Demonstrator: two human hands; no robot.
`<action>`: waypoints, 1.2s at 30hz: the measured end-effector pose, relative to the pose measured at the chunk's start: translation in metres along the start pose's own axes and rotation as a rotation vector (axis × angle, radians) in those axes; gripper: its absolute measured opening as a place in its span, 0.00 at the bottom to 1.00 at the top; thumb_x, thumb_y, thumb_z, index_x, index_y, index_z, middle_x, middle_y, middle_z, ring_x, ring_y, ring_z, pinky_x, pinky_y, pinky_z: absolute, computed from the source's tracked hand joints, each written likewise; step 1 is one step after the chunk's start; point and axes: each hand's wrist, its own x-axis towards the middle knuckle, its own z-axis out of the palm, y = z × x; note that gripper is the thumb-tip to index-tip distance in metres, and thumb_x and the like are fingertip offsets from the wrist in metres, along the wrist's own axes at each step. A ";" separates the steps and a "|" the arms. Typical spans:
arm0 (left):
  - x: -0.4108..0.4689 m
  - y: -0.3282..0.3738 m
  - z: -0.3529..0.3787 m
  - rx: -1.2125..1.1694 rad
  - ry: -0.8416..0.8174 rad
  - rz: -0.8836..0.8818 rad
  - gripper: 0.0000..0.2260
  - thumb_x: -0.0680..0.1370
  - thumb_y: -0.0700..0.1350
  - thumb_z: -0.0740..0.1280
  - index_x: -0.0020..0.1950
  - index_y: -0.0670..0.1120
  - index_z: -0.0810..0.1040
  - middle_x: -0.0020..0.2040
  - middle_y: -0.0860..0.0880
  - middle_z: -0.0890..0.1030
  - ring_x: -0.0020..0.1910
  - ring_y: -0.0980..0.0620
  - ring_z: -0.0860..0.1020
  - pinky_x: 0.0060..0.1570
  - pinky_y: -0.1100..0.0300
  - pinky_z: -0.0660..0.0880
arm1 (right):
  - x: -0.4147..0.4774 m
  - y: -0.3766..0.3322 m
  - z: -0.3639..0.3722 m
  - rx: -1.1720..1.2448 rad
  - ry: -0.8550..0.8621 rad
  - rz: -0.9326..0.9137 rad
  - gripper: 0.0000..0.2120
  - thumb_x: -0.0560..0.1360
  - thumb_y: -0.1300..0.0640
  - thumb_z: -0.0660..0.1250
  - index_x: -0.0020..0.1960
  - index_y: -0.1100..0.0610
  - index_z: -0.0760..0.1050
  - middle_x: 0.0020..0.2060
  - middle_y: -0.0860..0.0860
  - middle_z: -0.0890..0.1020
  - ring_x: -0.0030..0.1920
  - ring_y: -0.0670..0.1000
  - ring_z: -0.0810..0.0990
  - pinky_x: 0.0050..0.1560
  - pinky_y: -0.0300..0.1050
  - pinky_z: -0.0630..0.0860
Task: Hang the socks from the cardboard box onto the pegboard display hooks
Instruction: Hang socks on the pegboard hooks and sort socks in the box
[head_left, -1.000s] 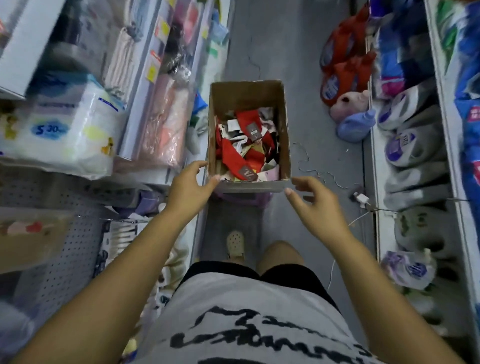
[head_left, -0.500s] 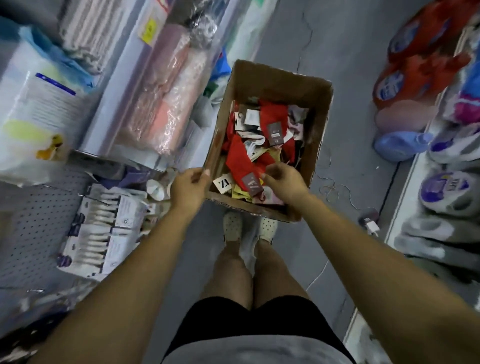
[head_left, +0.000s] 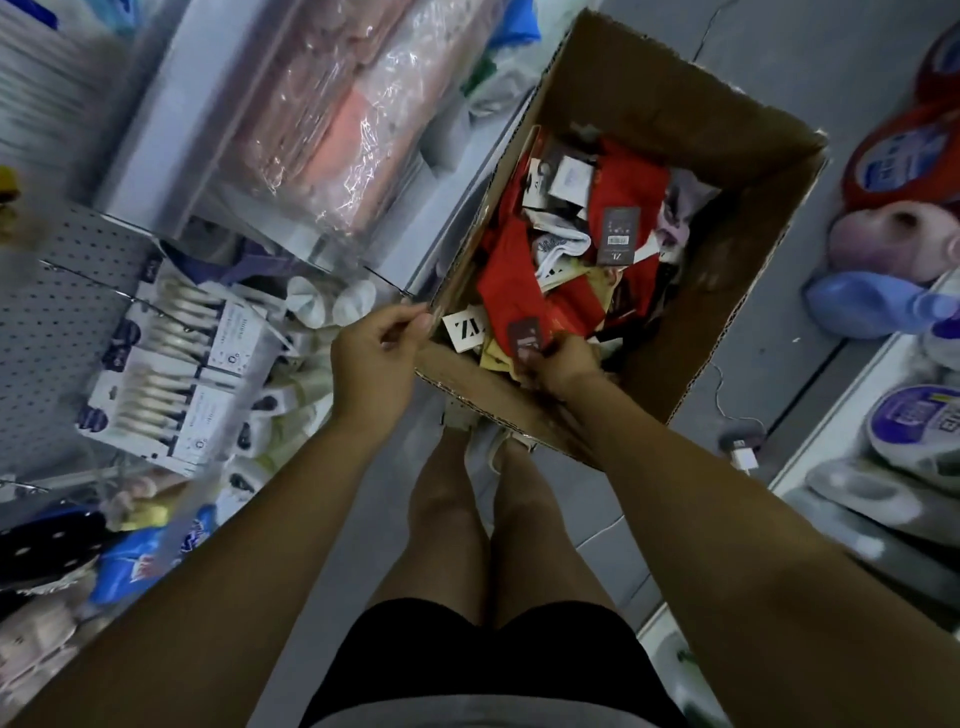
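An open cardboard box (head_left: 727, 130) stands on the floor in front of my feet, holding several tagged socks, mostly red (head_left: 514, 291) with some white and yellow ones. My left hand (head_left: 376, 353) pinches the box's near left corner at the rim. Inside the near end of the box, my right hand (head_left: 558, 361) closes on a red sock by its dark tag. The grey pegboard (head_left: 47, 322) fills the left side, with packaged socks (head_left: 176, 374) hanging on its hooks.
Plastic-wrapped pink packs (head_left: 322, 130) lie on the shelf at upper left. Detergent bottles (head_left: 904, 161) and refill pouches (head_left: 914, 426) line the right shelf. A white plug and cable (head_left: 743, 457) lie on the grey floor near the box. My legs stand below the box.
My head has dropped closer to the box. My right hand went from outside the front rim down into the socks and closed on a red one; my left hand stays on the corner.
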 end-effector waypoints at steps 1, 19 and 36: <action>0.000 0.000 0.000 0.004 0.003 0.007 0.08 0.80 0.40 0.71 0.58 0.41 0.85 0.50 0.49 0.86 0.48 0.63 0.82 0.49 0.71 0.75 | 0.002 0.004 0.000 0.067 0.057 0.038 0.21 0.76 0.46 0.73 0.64 0.54 0.78 0.62 0.61 0.81 0.64 0.64 0.78 0.67 0.59 0.73; -0.001 -0.001 0.000 -0.042 0.004 0.014 0.07 0.80 0.39 0.71 0.56 0.43 0.85 0.45 0.61 0.83 0.43 0.71 0.80 0.45 0.76 0.73 | -0.031 0.003 -0.017 0.694 0.255 0.072 0.07 0.75 0.55 0.75 0.51 0.57 0.85 0.35 0.47 0.83 0.30 0.42 0.79 0.33 0.37 0.75; -0.060 0.097 0.011 -0.317 -0.354 -0.301 0.11 0.78 0.56 0.72 0.52 0.49 0.83 0.46 0.52 0.88 0.51 0.51 0.86 0.59 0.50 0.81 | -0.184 -0.044 -0.083 1.149 -0.069 -0.182 0.17 0.77 0.60 0.72 0.63 0.65 0.79 0.53 0.60 0.84 0.52 0.55 0.81 0.56 0.46 0.79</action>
